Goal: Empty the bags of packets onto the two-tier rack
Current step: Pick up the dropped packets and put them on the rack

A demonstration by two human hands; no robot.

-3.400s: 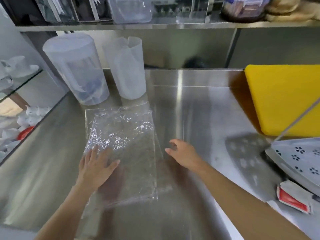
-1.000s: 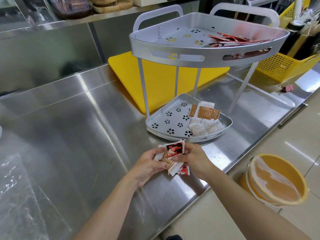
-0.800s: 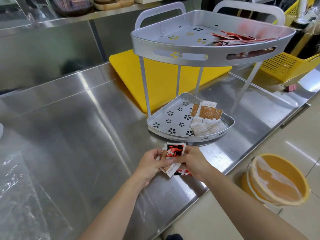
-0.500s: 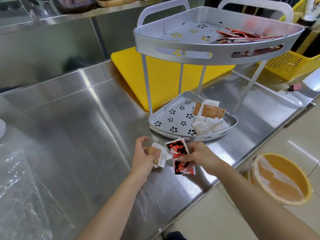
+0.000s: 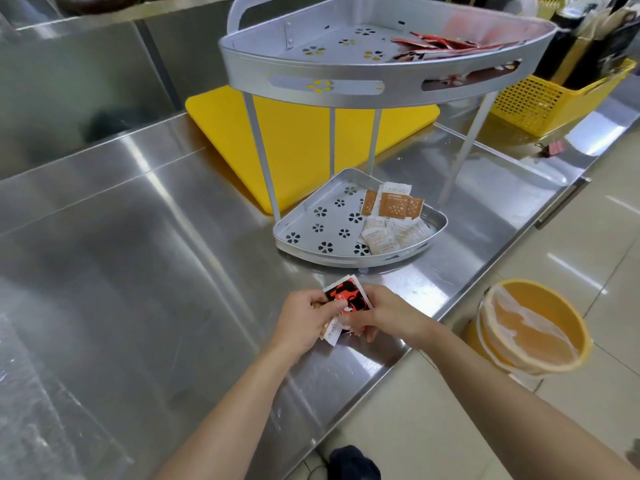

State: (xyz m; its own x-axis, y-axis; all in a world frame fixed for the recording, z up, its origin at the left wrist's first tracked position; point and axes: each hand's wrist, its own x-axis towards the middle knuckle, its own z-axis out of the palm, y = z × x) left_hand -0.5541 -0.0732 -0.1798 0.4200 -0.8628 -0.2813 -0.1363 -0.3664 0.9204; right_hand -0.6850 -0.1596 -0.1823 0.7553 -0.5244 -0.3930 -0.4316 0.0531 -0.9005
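Note:
My left hand [image 5: 304, 320] and my right hand [image 5: 388, 315] meet just above the steel counter's front edge. Together they hold a small stack of packets: a red, black and white packet [image 5: 348, 296] on top, a brown and white packet [image 5: 330, 332] underneath. The grey two-tier rack [image 5: 346, 88] stands right behind them. Its lower tray [image 5: 322, 220] holds several brown and white packets [image 5: 391, 216] on the right side. Its upper tray [image 5: 311, 46] holds several red packets [image 5: 436, 45] at the right. Flattened clear plastic bags [image 5: 38, 410] lie at the far left.
A yellow cutting board [image 5: 294, 140] lies behind the rack. A yellow mesh basket [image 5: 547, 102] stands at the back right. On the floor to the right, below the counter edge, is a yellow bin [image 5: 530, 327] lined with plastic. A steel backsplash rises at the back.
Earlier my hands were pressing the clear bags flat at the left. Half a second ago my hands were apart, each with its own packets; now they have come together on one stack.

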